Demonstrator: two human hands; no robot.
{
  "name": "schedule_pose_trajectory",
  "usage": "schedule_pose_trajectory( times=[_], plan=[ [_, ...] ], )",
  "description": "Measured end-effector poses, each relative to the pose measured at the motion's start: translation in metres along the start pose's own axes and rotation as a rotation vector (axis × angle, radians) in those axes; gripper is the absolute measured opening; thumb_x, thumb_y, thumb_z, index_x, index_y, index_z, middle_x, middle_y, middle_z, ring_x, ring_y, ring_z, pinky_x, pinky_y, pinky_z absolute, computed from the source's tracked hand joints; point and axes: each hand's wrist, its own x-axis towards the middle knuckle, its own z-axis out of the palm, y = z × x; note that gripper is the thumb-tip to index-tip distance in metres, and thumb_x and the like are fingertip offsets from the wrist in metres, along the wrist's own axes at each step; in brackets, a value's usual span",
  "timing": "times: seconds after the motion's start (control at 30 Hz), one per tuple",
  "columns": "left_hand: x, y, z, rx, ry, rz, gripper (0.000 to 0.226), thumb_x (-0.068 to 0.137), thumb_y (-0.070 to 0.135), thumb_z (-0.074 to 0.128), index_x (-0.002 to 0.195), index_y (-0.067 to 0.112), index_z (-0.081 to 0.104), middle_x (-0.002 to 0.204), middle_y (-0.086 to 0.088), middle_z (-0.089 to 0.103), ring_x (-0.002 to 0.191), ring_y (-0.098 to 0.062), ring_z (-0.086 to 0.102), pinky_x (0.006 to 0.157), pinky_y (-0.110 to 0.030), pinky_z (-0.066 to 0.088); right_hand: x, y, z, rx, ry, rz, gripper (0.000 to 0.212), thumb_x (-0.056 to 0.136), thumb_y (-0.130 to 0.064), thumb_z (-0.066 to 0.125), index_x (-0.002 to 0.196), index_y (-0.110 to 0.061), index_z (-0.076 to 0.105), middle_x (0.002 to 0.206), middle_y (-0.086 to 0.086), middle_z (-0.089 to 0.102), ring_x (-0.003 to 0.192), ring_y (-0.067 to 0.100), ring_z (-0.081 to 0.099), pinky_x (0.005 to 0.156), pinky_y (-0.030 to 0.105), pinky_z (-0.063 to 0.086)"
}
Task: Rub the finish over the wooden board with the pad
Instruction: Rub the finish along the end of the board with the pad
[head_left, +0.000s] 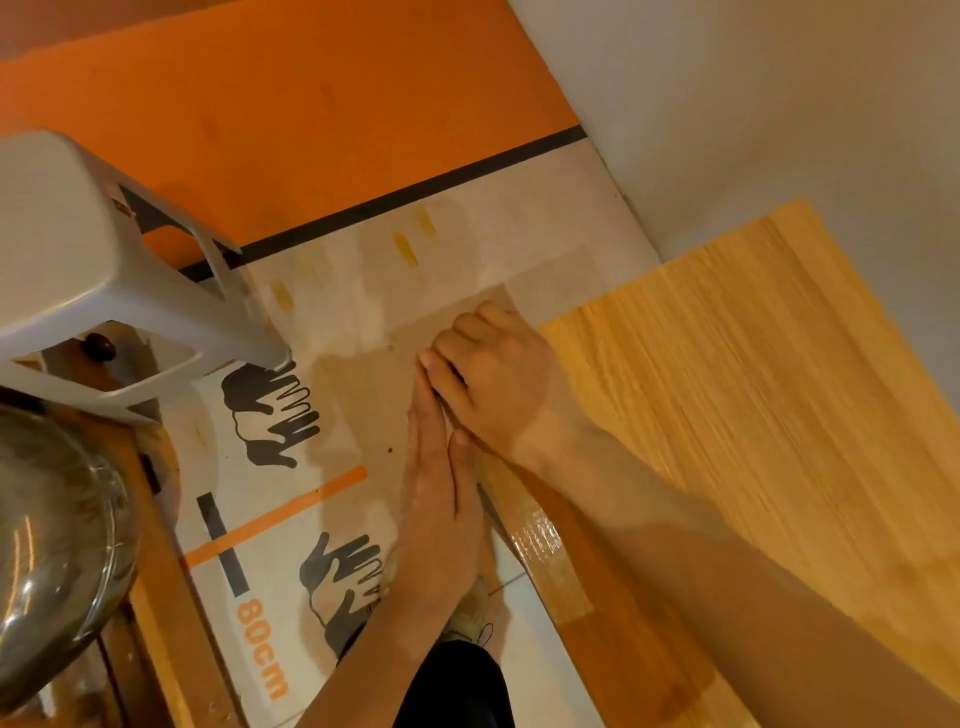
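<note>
The pale wooden board lies on the right, and its left edge shines wet near the bottom. My right hand sits at the board's upper left corner with its fingers curled down over the edge. Only a pale sliver of the pad shows under that hand, between my two hands. My left hand lies flat with straight fingers along the board's left edge, and its fingertips touch my right hand.
Printed cardboard marked "80cm" covers the floor under and left of my hands. A grey plastic stool stands at the upper left, and a glass bowl sits at the left edge. An orange surface lies behind.
</note>
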Motion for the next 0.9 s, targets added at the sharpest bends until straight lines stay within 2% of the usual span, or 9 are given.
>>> schedule_pose_trajectory(
  times=[0.17, 0.27, 0.37, 0.47, 0.57, 0.63, 0.7, 0.8, 0.9],
  plan=[
    [0.001, 0.002, -0.006, 0.024, -0.054, -0.024, 0.058, 0.105, 0.048, 0.025, 0.154, 0.051, -0.006, 0.162, 0.033, -0.002, 0.153, -0.002, -0.003, 0.123, -0.038, 0.008, 0.000, 0.071, -0.022, 0.050, -0.043, 0.087, 0.036, 0.102, -0.029, 0.041, 0.085, -0.009, 0.065, 0.082, 0.006, 0.064, 0.084, 0.024, 0.052, 0.082, 0.037, 0.042],
    [0.002, 0.002, -0.009, 0.021, -0.095, -0.025, 0.057, 0.105, 0.049, 0.024, 0.152, 0.054, -0.007, 0.161, 0.035, -0.004, 0.152, 0.001, -0.005, 0.119, -0.029, 0.006, -0.003, 0.137, -0.045, -0.051, 0.005, 0.297, 0.037, 0.103, -0.027, 0.037, 0.089, -0.008, 0.065, 0.089, 0.011, 0.065, 0.087, 0.028, 0.051, 0.085, 0.041, 0.040],
    [0.003, 0.003, -0.012, 0.038, -0.101, -0.019, 0.058, 0.103, 0.052, 0.023, 0.153, 0.054, -0.007, 0.160, 0.037, -0.003, 0.150, 0.006, -0.005, 0.116, -0.022, 0.006, 0.000, 0.135, -0.041, -0.095, 0.056, 0.424, 0.040, 0.104, -0.027, 0.033, 0.087, -0.008, 0.065, 0.091, 0.010, 0.065, 0.089, 0.026, 0.049, 0.086, 0.039, 0.039],
    [0.003, 0.005, -0.010, 0.041, -0.091, -0.014, 0.058, 0.103, 0.050, 0.023, 0.154, 0.051, -0.006, 0.160, 0.036, -0.002, 0.151, 0.006, -0.003, 0.117, -0.017, 0.006, -0.007, 0.071, -0.016, -0.050, 0.094, 0.277, 0.038, 0.102, -0.028, 0.034, 0.085, -0.012, 0.064, 0.086, 0.003, 0.062, 0.087, 0.023, 0.050, 0.086, 0.037, 0.040],
    [0.002, 0.009, -0.011, 0.086, -0.072, -0.005, 0.062, 0.103, 0.048, 0.025, 0.157, 0.044, -0.006, 0.163, 0.031, -0.004, 0.151, 0.005, -0.004, 0.119, -0.018, 0.006, -0.014, 0.045, -0.006, 0.040, 0.029, 0.087, 0.040, 0.102, -0.033, 0.032, 0.096, -0.013, 0.067, 0.096, 0.001, 0.064, 0.095, 0.021, 0.053, 0.091, 0.037, 0.040],
    [0.005, 0.014, -0.013, 0.192, -0.056, 0.068, 0.064, 0.106, 0.037, 0.029, 0.158, 0.037, -0.008, 0.165, 0.022, -0.009, 0.152, 0.001, -0.006, 0.120, -0.013, 0.003, -0.013, 0.067, -0.016, 0.028, -0.003, 0.034, 0.039, 0.103, -0.034, 0.033, 0.100, -0.013, 0.066, 0.098, 0.002, 0.063, 0.095, 0.022, 0.053, 0.092, 0.036, 0.040],
    [0.014, 0.019, -0.013, 0.389, -0.049, 0.201, 0.065, 0.106, 0.025, 0.033, 0.159, 0.025, -0.003, 0.167, 0.011, -0.011, 0.154, -0.009, -0.007, 0.123, -0.018, -0.004, -0.012, 0.103, -0.027, -0.026, 0.019, 0.054, 0.038, 0.104, -0.033, 0.033, 0.101, -0.012, 0.065, 0.096, 0.004, 0.063, 0.091, 0.024, 0.052, 0.091, 0.036, 0.040],
    [0.029, 0.035, -0.002, 0.573, -0.139, 0.329, 0.060, 0.105, 0.024, 0.031, 0.160, 0.015, 0.007, 0.169, 0.002, -0.005, 0.155, -0.014, -0.008, 0.124, -0.026, -0.008, -0.013, 0.169, -0.045, -0.126, 0.059, 0.229, 0.042, 0.105, -0.032, 0.027, 0.100, -0.011, 0.063, 0.098, 0.008, 0.062, 0.093, 0.027, 0.050, 0.095, 0.038, 0.036],
    [0.040, 0.052, 0.025, 0.671, -0.252, 0.421, 0.058, 0.104, 0.025, 0.023, 0.159, 0.014, 0.010, 0.169, -0.001, 0.002, 0.155, -0.014, -0.003, 0.127, -0.034, 0.000, -0.012, 0.197, -0.054, -0.125, 0.128, 0.402, 0.042, 0.105, -0.029, 0.027, 0.100, -0.007, 0.063, 0.101, 0.011, 0.061, 0.101, 0.032, 0.050, 0.103, 0.038, 0.032]
  ],
)
